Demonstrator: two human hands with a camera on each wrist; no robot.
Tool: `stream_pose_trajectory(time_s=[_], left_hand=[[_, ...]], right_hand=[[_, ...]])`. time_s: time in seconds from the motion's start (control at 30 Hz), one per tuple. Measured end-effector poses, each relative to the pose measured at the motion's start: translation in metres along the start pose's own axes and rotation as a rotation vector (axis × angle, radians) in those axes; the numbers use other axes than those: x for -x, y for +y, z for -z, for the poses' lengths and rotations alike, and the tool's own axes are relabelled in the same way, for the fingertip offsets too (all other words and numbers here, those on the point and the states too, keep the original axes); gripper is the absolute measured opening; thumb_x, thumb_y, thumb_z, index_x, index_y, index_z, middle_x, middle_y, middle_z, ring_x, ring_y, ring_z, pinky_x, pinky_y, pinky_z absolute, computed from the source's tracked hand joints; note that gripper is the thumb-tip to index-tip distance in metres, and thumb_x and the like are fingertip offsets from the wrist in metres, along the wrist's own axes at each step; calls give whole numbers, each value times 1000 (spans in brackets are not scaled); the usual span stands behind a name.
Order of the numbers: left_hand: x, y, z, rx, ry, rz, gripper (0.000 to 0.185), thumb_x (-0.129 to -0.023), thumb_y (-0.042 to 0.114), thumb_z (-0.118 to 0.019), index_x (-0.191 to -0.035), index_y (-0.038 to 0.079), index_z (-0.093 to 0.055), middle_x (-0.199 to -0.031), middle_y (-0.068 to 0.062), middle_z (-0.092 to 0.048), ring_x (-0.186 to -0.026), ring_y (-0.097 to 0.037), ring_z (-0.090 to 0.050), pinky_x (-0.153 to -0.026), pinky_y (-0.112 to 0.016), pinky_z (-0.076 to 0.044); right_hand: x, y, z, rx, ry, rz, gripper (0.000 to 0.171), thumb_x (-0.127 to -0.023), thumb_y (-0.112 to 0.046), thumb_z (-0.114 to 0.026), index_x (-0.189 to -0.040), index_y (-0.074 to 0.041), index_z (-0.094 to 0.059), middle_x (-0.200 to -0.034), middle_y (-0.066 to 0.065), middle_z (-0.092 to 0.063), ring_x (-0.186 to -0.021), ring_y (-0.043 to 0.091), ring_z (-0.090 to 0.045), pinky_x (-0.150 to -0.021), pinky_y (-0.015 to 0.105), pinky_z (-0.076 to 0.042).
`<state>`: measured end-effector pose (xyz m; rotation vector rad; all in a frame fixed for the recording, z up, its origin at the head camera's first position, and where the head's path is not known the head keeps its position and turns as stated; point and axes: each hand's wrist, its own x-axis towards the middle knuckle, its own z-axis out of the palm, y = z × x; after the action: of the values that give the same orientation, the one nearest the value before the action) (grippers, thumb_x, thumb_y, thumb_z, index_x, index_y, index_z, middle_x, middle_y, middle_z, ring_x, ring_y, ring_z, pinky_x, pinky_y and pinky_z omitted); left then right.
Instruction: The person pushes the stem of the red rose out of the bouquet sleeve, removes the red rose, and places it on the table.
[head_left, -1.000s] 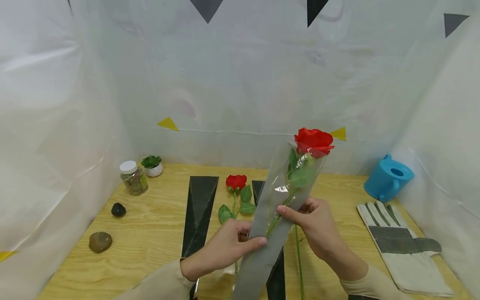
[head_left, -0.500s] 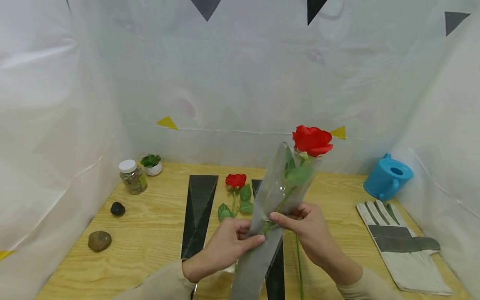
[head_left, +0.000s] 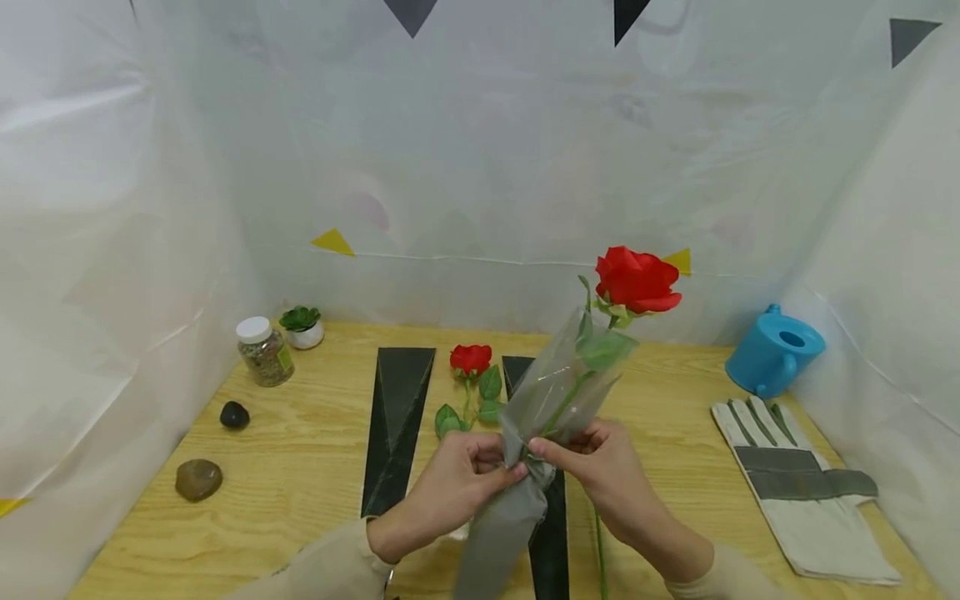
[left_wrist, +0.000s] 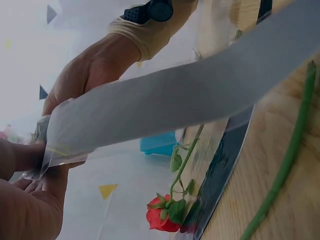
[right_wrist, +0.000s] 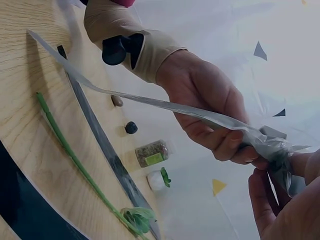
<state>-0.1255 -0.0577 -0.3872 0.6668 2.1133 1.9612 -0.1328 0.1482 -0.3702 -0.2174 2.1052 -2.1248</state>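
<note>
A red rose (head_left: 637,283) stands tilted in a grey and clear plastic flower sleeve (head_left: 498,533), its bloom above the rim. My left hand (head_left: 453,487) pinches the left edge of the sleeve between thumb and fingers. Opposite it, my right hand (head_left: 618,487) pinches the sleeve around the stem, thumb in front. Between the hands the plastic is bunched; the grey tail hangs below, as the left wrist view shows. The lower stem is hidden. Behind my left hand lies a second red rose (head_left: 471,360) on the table.
Black strips (head_left: 397,425) lie on the wooden table (head_left: 300,517), beside a green stem (head_left: 602,558). At left are a jar (head_left: 264,354), a small succulent (head_left: 302,327) and two stones (head_left: 198,480). A blue watering can (head_left: 772,354) and a glove (head_left: 806,492) are at right.
My hands have drawn closer together and lower, bunching the sleeve, which was flat, around the stem. The bloom now stands further clear of the sleeve's rim and slightly to the right.
</note>
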Motion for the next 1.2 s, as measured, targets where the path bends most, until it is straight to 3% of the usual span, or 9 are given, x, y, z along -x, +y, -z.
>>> stream_pose_trajectory(time_s=[0.07, 0.13, 0.2, 0.37, 0.5, 0.67, 0.87, 1.0, 1.2], left_hand=[[0, -1, 1, -34, -12, 6, 8, -93, 16, -72, -94, 9, -75, -78, 4, -70, -67, -7, -66, -62, -22, -51], [1, -3, 2, -72, -24, 9, 19, -92, 21, -73, -80, 7, -69, -62, 8, -57, -52, -3, -50, -54, -20, -41], [3, -4, 4, -88, -45, 20, 21, -92, 24, -73, -78, 8, -69, -57, 8, -52, -50, -4, -45, -52, -21, -38], [9, -7, 10, -39, -118, 56, 16, -92, 20, -73, -104, 11, -76, -83, 2, -74, -74, -15, -71, -66, -28, -55], [9, -5, 14, -22, -159, 58, 22, -93, 17, -72, -113, 10, -73, -92, 0, -75, -82, -18, -71, -72, -31, -56], [6, 0, 11, 1, -117, 62, 28, -95, 20, -70, -117, 3, -69, -96, -3, -74, -87, -16, -71, -74, -31, -56], [7, 1, 11, -20, -67, 51, 28, -92, 14, -73, -115, 0, -69, -97, -4, -74, -85, -14, -71, -72, -30, -56], [9, -1, 14, -61, -83, 57, 24, -89, 15, -76, -111, 5, -72, -88, 0, -74, -79, -14, -70, -69, -29, -55], [12, -2, 18, -112, -96, 56, 16, -89, 19, -77, -101, 10, -74, -66, 5, -65, -65, -9, -63, -63, -25, -51]], right_hand=[[-1, -1, 1, 5, -2, 4, 36, -85, -11, -79, -116, 6, -69, -113, 16, -69, -105, 30, -65, -87, 39, -52], [-1, -2, 4, 13, -7, 6, 35, -86, -11, -79, -115, 5, -69, -113, 15, -69, -106, 30, -65, -87, 40, -52], [-2, -4, 7, 13, 9, 21, 33, -86, -10, -79, -113, 6, -70, -111, 14, -70, -105, 29, -65, -87, 40, -52], [-5, -11, 14, 7, 34, 74, 31, -85, -6, -79, -111, 7, -70, -109, 14, -70, -103, 30, -65, -88, 45, -52], [-5, -12, 13, 10, 11, 69, 32, -83, -6, -80, -111, 7, -70, -107, 14, -71, -101, 30, -66, -87, 45, -52], [-2, -7, 5, 13, 3, 50, 36, -80, -4, -83, -111, 6, -69, -104, 16, -71, -98, 31, -68, -82, 42, -54], [-1, -9, 5, 32, 5, 67, 35, -82, -5, -81, -112, 5, -68, -102, 14, -72, -96, 29, -68, -80, 41, -55], [-4, -21, 18, 14, 67, 128, 30, -92, -7, -71, -120, 3, -64, -102, 8, -70, -91, 20, -66, -79, 35, -55], [-9, -35, 33, -35, 62, 237, 39, -97, -5, -64, -134, 5, -55, -116, 10, -67, -105, 23, -64, -88, 41, -52]])
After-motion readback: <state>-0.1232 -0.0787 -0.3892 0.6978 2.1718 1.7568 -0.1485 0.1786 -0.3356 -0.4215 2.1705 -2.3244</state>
